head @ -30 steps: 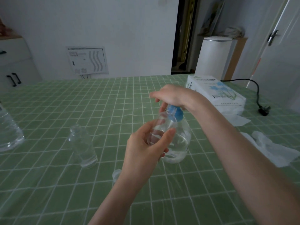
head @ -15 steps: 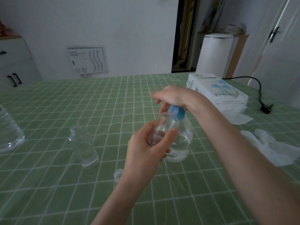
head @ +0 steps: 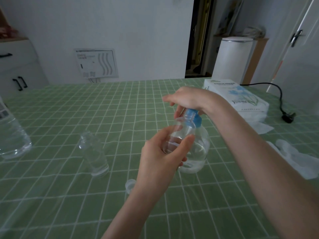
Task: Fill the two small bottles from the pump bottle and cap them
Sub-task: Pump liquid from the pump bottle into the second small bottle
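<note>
A clear pump bottle (head: 200, 152) stands on the green checked table (head: 120, 104), with clear liquid in its lower part. The right hand (head: 188, 99) lies on top of its blue pump head (head: 192, 117). The forefinger reaches out to the left and the other fingers curl down over the front of the head, hiding its top and spout. The left hand (head: 160, 157) holds a small bottle (head: 176, 137) right in front of the pump bottle, touching it or nearly so. Thumb and fingers wrap round its body, and its open neck is raised to just under the right hand's fingers. Whether this bottle has liquid in it cannot be told. A second bottle (head: 94, 156), clear and uncapped, stands upright well to the left of the pump bottle. A small clear cap (head: 129, 184) lies on the cloth left of and nearer than the pump bottle, partly hidden by the left wrist. A large water bottle (head: 10, 135) is cut off by the far left edge. Behind and right of the pump bottle sits a tissue pack (head: 240, 97), with a black plug (head: 287, 116) and its cord further right. Loose white tissues (head: 298, 159) lie to the right of the pump bottle, beyond the right forearm.
</note>
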The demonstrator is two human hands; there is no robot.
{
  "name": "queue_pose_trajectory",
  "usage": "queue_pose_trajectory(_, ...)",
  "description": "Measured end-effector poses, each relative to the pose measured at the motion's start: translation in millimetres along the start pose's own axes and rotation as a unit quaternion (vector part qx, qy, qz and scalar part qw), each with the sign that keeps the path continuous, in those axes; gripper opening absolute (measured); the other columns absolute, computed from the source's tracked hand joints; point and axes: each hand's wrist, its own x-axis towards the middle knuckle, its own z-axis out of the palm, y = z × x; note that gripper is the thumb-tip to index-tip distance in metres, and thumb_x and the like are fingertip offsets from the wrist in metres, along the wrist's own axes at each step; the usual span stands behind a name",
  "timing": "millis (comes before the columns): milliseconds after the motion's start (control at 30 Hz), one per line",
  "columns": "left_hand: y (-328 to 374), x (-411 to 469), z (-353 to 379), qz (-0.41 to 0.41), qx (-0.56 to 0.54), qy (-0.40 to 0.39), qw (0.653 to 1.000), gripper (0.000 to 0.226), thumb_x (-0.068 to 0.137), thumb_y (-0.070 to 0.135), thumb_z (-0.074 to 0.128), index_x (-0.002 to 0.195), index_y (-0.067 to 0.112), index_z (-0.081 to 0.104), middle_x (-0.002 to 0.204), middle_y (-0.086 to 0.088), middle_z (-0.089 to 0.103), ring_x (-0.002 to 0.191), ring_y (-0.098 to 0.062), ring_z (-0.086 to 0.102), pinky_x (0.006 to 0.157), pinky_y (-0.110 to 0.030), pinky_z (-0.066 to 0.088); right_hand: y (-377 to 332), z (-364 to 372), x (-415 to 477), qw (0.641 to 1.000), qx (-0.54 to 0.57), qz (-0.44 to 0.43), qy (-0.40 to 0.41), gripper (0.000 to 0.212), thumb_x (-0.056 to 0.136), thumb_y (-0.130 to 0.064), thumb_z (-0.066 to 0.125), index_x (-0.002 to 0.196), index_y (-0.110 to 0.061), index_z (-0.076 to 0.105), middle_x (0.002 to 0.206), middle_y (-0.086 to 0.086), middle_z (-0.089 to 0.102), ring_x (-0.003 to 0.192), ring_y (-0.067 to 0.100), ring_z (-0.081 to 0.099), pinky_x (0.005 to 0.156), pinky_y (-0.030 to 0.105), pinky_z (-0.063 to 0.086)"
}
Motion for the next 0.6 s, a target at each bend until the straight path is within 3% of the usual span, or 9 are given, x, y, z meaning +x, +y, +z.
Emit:
queue_pose_trajectory(133,-1.3,-0.7,1.1,0.006,-0.004,-0.004,1.0,0.028,0.064,0.046,0.066,0.088,0.031,0.068,0.065,0.006,0.069,0.054,-0.009,0.062,0.05,-0.018,0.049,1.5,0.7,-2.0,1.0,0.004,0.002,-0.003,0.045,0.095,-0.048,0.042,0.116,-0.013,0.061,0.125,0.012,0.062,0.111,0.03,0.059,0.081,0.036,0.037)
queue_pose_trajectory(233,-2.6,-0.8,0.9,0.003,-0.006,-0.002,1.0,0.032,0.063,0.046,0.066,0.09,0.028,0.068,0.064,0.008,0.068,0.054,-0.008,0.062,0.05,-0.017,0.048,2.6,3.4,-2.7,1.0,0.001,0.005,-0.004,0.048,0.096,-0.046,0.042,0.122,-0.011,0.06,0.128,0.014,0.061,0.115,0.03,0.057,0.087,0.038,0.039)
queue_pose_trajectory(400,-4.5,-1.0,0.2,-0.001,0.006,-0.004,1.0,0.039,0.064,0.047,0.066,0.095,0.023,0.068,0.066,0.008,0.069,0.054,-0.006,0.062,0.051,-0.015,0.047,4.5,7.1,-3.7,1.0,0.012,0.003,-0.004,0.045,0.097,-0.044,0.041,0.118,-0.01,0.062,0.125,0.015,0.062,0.116,0.03,0.056,0.084,0.036,0.036)
queue_pose_trajectory(600,-2.8,0.2,0.8,0.006,-0.001,-0.001,1.0,0.033,0.064,0.047,0.066,0.092,0.03,0.068,0.066,0.006,0.069,0.054,-0.007,0.062,0.049,-0.015,0.046,0.5,1.3,-3.8,1.0,0.014,-0.002,-0.001,0.052,0.096,-0.046,0.043,0.131,-0.009,0.054,0.129,0.013,0.06,0.118,0.028,0.054,0.081,0.035,0.033)
